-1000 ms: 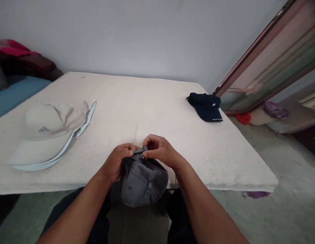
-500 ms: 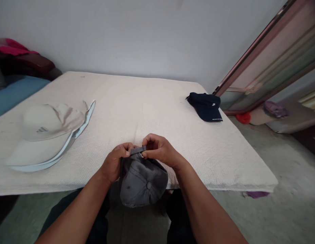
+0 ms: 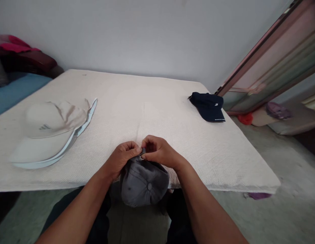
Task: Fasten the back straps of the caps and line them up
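A dark grey baseball cap (image 3: 146,184) hangs at the front edge of the table, crown towards me. At its back, my left hand (image 3: 124,156) pinches the adjustment strap (image 3: 143,151) between thumb and fingers. My right hand (image 3: 160,151) is closed on the same strap by its end, close beside the left fingertips. Only a short piece of strap shows between the two hands; the cap's brim is hidden. To the left lies a pale beige cap (image 3: 43,118) with a striped logo and a light blue edge. A navy cap (image 3: 207,105) rests at the far right.
The table (image 3: 122,101) has a white textured cover and stands against a grey wall (image 3: 137,37). A blue surface (image 3: 22,89) with a dark red item and pink cloth (image 3: 15,44) is at the far left. Right of the table are a sliding door (image 3: 264,61) and a red item (image 3: 245,118) on the floor.
My left hand has slid right along the strap, up to my right fingertips, covering most of it. My right hand stays nearly in place. The view has shifted slightly.
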Tool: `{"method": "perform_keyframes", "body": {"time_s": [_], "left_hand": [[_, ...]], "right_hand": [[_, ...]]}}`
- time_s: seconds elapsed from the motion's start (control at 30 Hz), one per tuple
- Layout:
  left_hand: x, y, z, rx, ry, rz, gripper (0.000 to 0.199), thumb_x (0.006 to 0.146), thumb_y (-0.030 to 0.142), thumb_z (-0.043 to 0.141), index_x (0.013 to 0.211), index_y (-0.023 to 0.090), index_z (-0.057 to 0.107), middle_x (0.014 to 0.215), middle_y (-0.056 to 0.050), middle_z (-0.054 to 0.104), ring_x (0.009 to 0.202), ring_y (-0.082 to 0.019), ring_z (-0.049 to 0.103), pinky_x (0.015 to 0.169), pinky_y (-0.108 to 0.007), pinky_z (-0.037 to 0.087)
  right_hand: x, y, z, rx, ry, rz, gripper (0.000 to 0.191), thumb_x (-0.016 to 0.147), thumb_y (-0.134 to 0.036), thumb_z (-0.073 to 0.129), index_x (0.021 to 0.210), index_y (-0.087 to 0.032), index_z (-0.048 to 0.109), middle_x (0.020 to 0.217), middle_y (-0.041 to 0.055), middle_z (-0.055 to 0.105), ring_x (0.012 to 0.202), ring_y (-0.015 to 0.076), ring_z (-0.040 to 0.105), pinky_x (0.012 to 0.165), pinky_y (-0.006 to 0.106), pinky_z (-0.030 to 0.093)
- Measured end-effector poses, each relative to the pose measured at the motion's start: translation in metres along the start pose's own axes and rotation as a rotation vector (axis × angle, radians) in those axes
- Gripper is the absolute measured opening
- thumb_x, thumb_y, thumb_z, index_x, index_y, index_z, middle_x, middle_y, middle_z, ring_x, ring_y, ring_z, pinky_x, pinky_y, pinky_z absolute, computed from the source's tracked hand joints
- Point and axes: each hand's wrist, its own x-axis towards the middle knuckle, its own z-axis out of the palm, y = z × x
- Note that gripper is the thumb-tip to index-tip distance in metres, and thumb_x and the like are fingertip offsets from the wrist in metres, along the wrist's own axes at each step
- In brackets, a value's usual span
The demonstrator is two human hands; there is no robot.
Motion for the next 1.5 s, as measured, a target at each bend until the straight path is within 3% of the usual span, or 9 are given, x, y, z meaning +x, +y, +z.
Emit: {"method": "perform_keyframes", "body": {"time_s": [0.17,0.4,0.53,0.73,0.97,1.13,1.27,1.4,1.5], "left_hand": [[-0.002,0.003,-0.003,-0.001,-0.054,0.06,0.018,0.072,0.024,0.071,0.069,0.016,0.055,0.061,0.004,0.058,0.053,-0.007,0.05,0.051,-0.019,0.037],[-0.003,0.007,-0.005,-0.052,-0.026,0.112,0.017,0.07,0.017,0.072,0.073,0.017,0.055,0.066,0.003,0.062,0.057,-0.008,0.054,0.054,-0.018,0.04],[-0.003,0.007,-0.005,-0.062,-0.03,0.114,0.017,0.069,0.017,0.073,0.075,0.016,0.057,0.066,0.003,0.063,0.057,-0.008,0.055,0.054,-0.018,0.041],[-0.006,0.01,-0.01,0.007,-0.003,0.135,0.016,0.07,0.017,0.073,0.08,0.016,0.061,0.07,0.002,0.065,0.06,-0.007,0.057,0.057,-0.017,0.042],[-0.002,0.011,-0.016,-0.042,0.022,0.185,0.016,0.071,0.016,0.071,0.085,0.017,0.064,0.072,0.001,0.067,0.061,-0.009,0.058,0.059,-0.018,0.043],[0.0,0.009,-0.016,-0.143,-0.055,0.067,0.02,0.072,0.019,0.066,0.092,0.014,0.068,0.08,-0.005,0.07,0.068,-0.014,0.062,0.064,-0.023,0.048],[-0.005,0.008,-0.01,-0.181,-0.121,-0.032,0.016,0.077,0.028,0.064,0.074,0.013,0.068,0.066,-0.004,0.067,0.056,-0.013,0.059,0.055,-0.022,0.046],[-0.004,0.009,-0.007,-0.329,-0.091,-0.053,0.018,0.079,0.031,0.062,0.08,0.013,0.067,0.071,-0.006,0.069,0.06,-0.016,0.062,0.06,-0.027,0.05],[-0.002,0.012,-0.008,-0.518,-0.11,-0.15,0.028,0.082,0.04,0.058,0.08,0.014,0.067,0.072,-0.007,0.069,0.065,-0.018,0.065,0.068,-0.031,0.053]], "right_hand": [[0.0,0.001,-0.002,0.029,-0.023,0.008,0.021,0.066,-0.019,0.07,0.082,-0.019,0.057,0.072,-0.0023,0.055,0.066,0.0112,0.051,0.058,0.024,0.039],[-0.001,0.007,-0.009,0.059,-0.059,0.022,0.021,0.072,-0.026,0.068,0.089,-0.017,0.06,0.083,0.0012,0.059,0.076,0.0128,0.054,0.07,0.027,0.043],[-0.005,0.007,-0.008,0.165,-0.138,0.077,0.018,0.076,-0.033,0.065,0.082,-0.016,0.062,0.076,-0.0006,0.057,0.069,0.0108,0.05,0.064,0.024,0.04],[-0.004,0.003,-0.006,0.566,-0.019,0.204,0.013,0.069,-0.023,0.069,0.073,-0.016,0.059,0.06,-0.0048,0.052,0.051,0.0065,0.045,0.05,0.02,0.033],[0.002,0.003,-0.006,0.623,0.128,0.259,0.01,0.065,-0.019,0.068,0.071,-0.017,0.061,0.055,-0.0046,0.053,0.043,0.0065,0.044,0.042,0.019,0.029],[0.005,0.004,-0.009,0.591,0.143,0.228,0.009,0.067,-0.02,0.067,0.071,-0.017,0.06,0.055,-0.0043,0.054,0.043,0.0061,0.044,0.041,0.019,0.028],[0.005,0.006,-0.011,0.592,0.126,0.237,0.008,0.068,-0.019,0.067,0.07,-0.016,0.059,0.053,-0.0053,0.051,0.041,0.005,0.04,0.04,0.018,0.026],[0.001,0.004,-0.011,0.659,0.098,0.239,0.012,0.067,-0.019,0.069,0.073,-0.016,0.06,0.058,-0.0034,0.056,0.048,0.0075,0.048,0.046,0.019,0.034],[-0.002,0.001,-0.011,0.713,0.024,0.241,0.014,0.071,-0.025,0.069,0.077,-0.015,0.062,0.067,-0.0004,0.061,0.056,0.0093,0.053,0.052,0.021,0.04]]}}
